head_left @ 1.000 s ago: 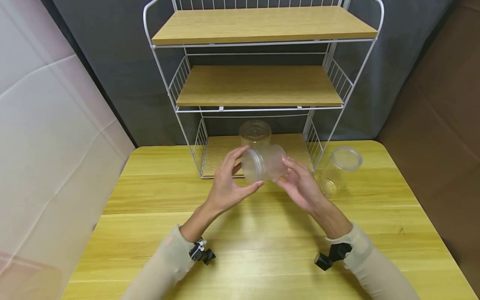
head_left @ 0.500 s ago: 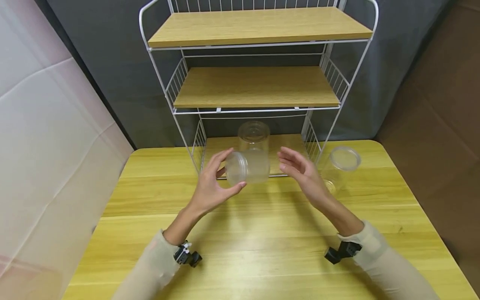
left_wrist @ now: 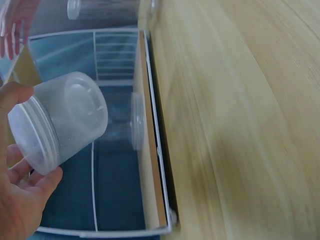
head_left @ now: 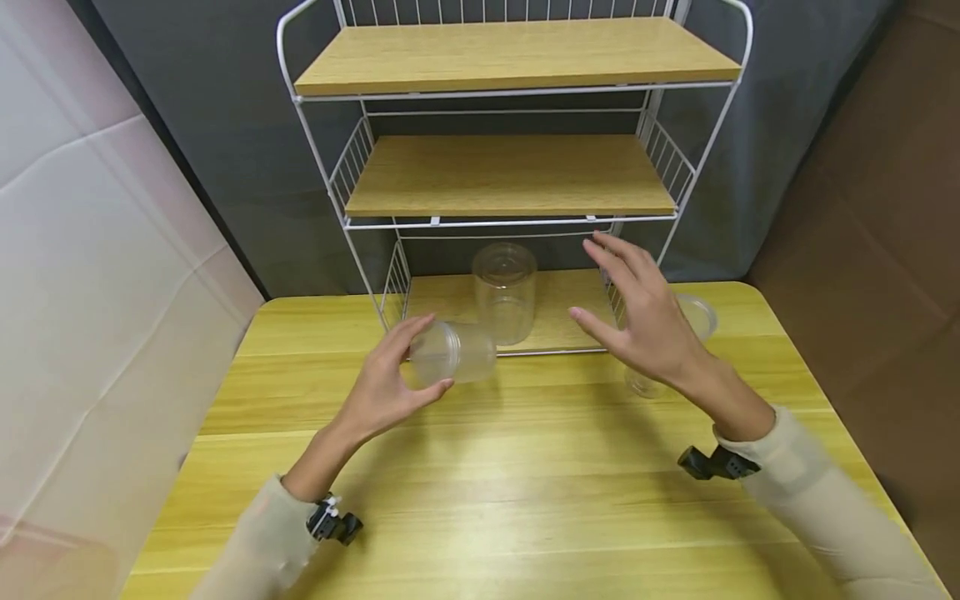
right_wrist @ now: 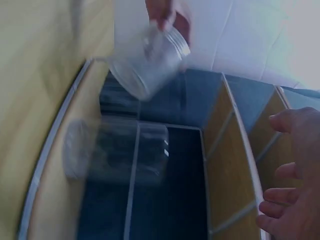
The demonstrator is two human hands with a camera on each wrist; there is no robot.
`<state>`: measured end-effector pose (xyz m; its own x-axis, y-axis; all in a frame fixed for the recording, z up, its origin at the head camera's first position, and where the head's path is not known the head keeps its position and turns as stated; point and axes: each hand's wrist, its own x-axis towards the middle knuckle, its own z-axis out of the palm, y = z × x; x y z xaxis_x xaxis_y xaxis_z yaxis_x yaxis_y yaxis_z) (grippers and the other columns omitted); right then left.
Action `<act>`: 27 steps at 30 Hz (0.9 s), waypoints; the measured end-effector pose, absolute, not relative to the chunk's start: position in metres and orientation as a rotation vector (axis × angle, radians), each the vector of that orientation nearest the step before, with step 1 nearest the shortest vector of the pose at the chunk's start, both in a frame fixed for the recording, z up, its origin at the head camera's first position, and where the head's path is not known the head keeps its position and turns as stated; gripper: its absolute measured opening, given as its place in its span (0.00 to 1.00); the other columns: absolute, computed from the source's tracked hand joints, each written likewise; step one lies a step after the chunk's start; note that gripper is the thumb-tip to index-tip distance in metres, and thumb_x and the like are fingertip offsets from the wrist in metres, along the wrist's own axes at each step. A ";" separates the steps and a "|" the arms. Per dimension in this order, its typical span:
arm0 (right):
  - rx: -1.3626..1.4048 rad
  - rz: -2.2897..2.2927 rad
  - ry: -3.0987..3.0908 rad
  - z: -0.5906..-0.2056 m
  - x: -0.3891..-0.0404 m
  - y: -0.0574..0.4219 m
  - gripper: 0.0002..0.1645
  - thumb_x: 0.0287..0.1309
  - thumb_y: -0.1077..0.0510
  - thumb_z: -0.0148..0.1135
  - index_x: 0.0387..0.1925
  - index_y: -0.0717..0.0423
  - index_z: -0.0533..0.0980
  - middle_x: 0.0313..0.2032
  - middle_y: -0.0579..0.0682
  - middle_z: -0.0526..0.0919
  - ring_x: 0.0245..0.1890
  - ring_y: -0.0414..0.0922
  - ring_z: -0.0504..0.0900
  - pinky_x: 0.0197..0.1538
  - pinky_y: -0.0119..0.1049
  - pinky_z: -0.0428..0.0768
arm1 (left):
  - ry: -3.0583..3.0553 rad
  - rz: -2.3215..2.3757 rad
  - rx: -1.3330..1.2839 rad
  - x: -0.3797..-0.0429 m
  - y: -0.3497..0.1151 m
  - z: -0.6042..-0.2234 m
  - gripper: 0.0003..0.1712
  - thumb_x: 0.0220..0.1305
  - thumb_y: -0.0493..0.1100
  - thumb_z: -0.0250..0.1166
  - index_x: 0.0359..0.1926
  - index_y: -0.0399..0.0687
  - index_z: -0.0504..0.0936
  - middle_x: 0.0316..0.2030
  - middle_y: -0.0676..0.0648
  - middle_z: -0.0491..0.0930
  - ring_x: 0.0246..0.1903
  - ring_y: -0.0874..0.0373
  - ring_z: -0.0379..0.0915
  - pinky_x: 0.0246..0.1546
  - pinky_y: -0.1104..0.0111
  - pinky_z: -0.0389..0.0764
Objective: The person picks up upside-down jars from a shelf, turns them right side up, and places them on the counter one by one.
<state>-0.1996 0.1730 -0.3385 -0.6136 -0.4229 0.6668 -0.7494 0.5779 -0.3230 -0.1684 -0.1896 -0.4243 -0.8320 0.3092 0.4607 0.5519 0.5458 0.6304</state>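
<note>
My left hand [head_left: 382, 387] grips a clear plastic jar [head_left: 472, 352] by its lidded end, the thumb below and the fingers above. The jar lies sideways in the air, its base toward the right; in the left wrist view the ridged lid [left_wrist: 37, 132] sits in my grasp. My right hand [head_left: 648, 321] holds nothing, its fingers spread, in front of the rack's lower right side. Behind that hand a second clear jar [head_left: 699, 315] stands on the table, partly hidden. A third clear jar [head_left: 506, 292] stands on the bottom shelf.
A white wire rack [head_left: 345, 225] with wooden shelves stands at the back of the wooden table [head_left: 480, 500]. Its middle shelf [head_left: 510, 175] and top shelf [head_left: 517, 54] overhang the bottom one. A pale panel [head_left: 112, 292] flanks the left, a brown one [head_left: 847, 250] the right.
My right hand has let go of the held jar and moved right and up, its fingers spreading. The left hand has carried the jar left and down.
</note>
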 end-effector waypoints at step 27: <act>0.883 0.171 -2.368 -0.293 -0.262 0.197 0.54 0.62 0.36 0.70 0.78 0.61 0.64 0.74 0.69 0.67 0.76 0.70 0.62 0.79 0.64 0.57 | -2.752 -0.778 -0.680 -0.163 -0.261 -0.433 0.48 0.51 0.41 0.82 0.71 0.30 0.73 0.64 0.29 0.75 0.62 0.29 0.75 0.58 0.37 0.80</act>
<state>-0.2620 0.1966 -0.2929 -0.5995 -0.5549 0.5768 -0.6318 0.7705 0.0846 -0.1631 -0.2614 -0.4325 -0.8737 0.3758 0.3089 0.4819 0.7552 0.4443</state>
